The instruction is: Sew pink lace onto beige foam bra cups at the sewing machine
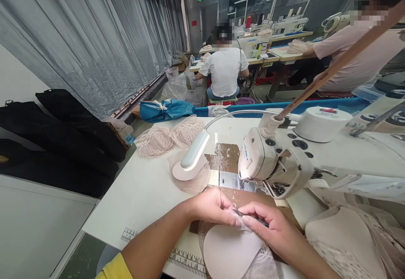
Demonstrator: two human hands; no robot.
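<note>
Holding the left hand [215,208] closed in a pinch, thumb against curled fingers, on the sheer trim of a lace-edged cup [232,251]. Closing the right hand [274,226] likewise on the same trim, just beside the left hand, with the thumbs nearly touching. Noting also a slim dark item [264,222] at the right hand, partly covered by the fingers; being unable to tell its kind. Taking the meeting point of the hands as clock centre, recording the cup at six o'clock, with its smooth pad uppermost and its lace showing towards five. Judging the cup light, springy in the pad and limp at the trim, with a smooth face likely to slide and lace likely to snag or tear under a hard pull. Recommending a hold by thumb and fingertips close to the rim, gathering trim and pad edge together, without denting the pad. Logging the sewing machine [257,154] at one o'clock, a second cup [186,173] under the lamp [196,148] at ten, lace pieces [155,142] farther out along that line, and a printed ruler [190,264] on the worktop [136,194] at eight.
</note>
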